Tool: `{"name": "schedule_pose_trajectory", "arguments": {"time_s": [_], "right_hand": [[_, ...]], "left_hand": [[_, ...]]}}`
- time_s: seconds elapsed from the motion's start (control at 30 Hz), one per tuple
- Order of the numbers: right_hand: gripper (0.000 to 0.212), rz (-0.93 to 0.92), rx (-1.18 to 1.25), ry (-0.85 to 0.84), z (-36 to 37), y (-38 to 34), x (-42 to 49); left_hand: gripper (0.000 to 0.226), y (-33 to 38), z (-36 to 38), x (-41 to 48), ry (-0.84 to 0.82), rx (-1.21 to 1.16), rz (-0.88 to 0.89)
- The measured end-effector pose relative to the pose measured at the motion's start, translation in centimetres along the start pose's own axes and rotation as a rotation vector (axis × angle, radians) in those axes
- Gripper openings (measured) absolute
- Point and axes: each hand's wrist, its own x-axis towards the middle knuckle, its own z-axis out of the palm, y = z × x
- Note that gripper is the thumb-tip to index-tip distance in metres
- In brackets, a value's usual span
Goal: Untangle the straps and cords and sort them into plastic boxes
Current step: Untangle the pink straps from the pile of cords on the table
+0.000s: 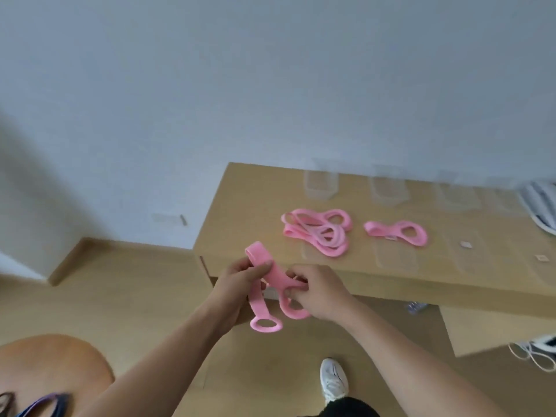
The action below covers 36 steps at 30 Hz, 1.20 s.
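Pink strap [276,276] is being held up in the air by both hands, just in front of the near edge of the surface [240,212]. The left hand [240,278] is gripping it from the left, with the thumb lying across the flat band and the fingers curling behind. The right hand [316,288] is pinching the band from the right, with its fingers curling around it. Above the left hand a folded bend of the strap is sticking up. Below the hands two looped ends are hanging down, one under the left hand and one under the right.

Beyond the hands and a little to their right, a tangle of pink straps [319,233] is lying on the surface. Farther to the right a smaller pink strap [397,231] is lying by itself, apart from the tangle. Past both, along the far edge, clear plastic boxes [320,186] are standing in a row; they are blurring too much to show what they hold. Flat clear pieces, also blurred, are lying to the right of the hands near the front edge.

Below the right forearm a white shoe [332,380] is standing on the wooden floor [135,296]. Far below and left of the hands, an orange round seat [51,365] is showing.
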Motion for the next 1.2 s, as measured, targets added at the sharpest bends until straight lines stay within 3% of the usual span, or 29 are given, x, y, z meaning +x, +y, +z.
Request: {"name": "schedule_pose_trajectory", "arguments": {"time_s": [0.2,0.4,0.47,0.63,0.8,0.9,1.0,1.07,1.1,1.13,1.2], "right_hand": [[0.008,0.175,0.095,-0.032,-5.1,10.1,-0.8],[0.014,0.416,0.767,0.303,-12.6,19.8,-0.6],[0.019,0.469,0.835,0.366,-14.9,22.4,0.1],[0.018,0.473,0.828,0.400,-19.1,27.4,3.8],[0.025,0.406,0.752,0.370,-21.8,29.9,8.0],[0.024,0.409,0.524,0.346,-21.9,30.9,9.6],[0.027,0.322,0.133,0.404,-21.5,30.3,9.5],[0.029,0.230,0.177,0.484,-21.1,28.9,8.8],[0.022,0.199,0.311,0.429,-21.1,28.0,8.4],[0.013,0.191,0.536,0.266,-21.1,27.0,8.0],[0.036,0.135,0.924,-0.099,-20.8,25.1,7.2]], "left_hand": [[0.010,-0.2,8.0,5.6,0.005,0.206,-0.063],[0.020,-1.1,16.7,11.8,0.056,0.220,-0.180],[0.027,-1.8,19.4,13.7,0.081,0.215,-0.246],[0.030,-2.7,24.6,16.7,0.117,0.206,-0.381],[0.014,-1.9,26.0,16.9,-0.007,0.598,-0.424],[0.016,-0.7,26.6,16.4,-0.135,0.772,-0.409],[0.017,1.0,27.4,16.3,-0.234,0.720,-0.393],[0.017,2.4,27.9,16.6,-0.284,0.614,-0.377],[0.018,3.1,28.1,16.8,-0.313,0.537,-0.370],[0.021,3.8,28.3,17.0,-0.340,0.449,-0.364],[0.025,5.2,28.6,17.6,-0.362,0.265,-0.352]]}}
